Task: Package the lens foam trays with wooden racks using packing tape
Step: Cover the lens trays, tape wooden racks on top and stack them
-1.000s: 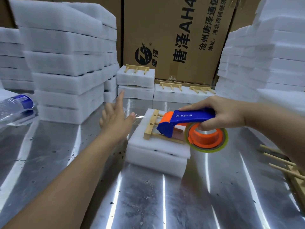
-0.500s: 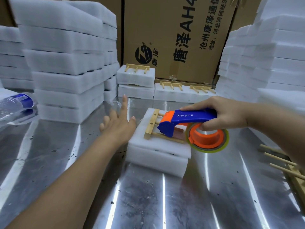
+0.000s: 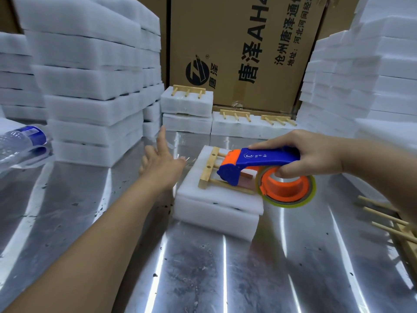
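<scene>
Nearer than both hands the metal table (image 3: 203,274) lies open. Between the left hand (image 3: 161,167) and the right hand (image 3: 313,159), which grips the tape dispenser (image 3: 268,157), stands the foam tray pack (image 3: 214,213). Tall foam stacks (image 3: 90,86) wall both outer sides, taped packs (image 3: 187,105) block beyond, and loose wooden racks (image 3: 407,245) lie beside the right forearm.

Bottle (image 3: 21,141): clear plastic, blue label, lying well left of the left hand (image 3: 161,164).
Cardboard box (image 3: 243,48): brown, black print, upright beyond the hand.
Table (image 3: 67,211): shiny metal, beneath it.
</scene>
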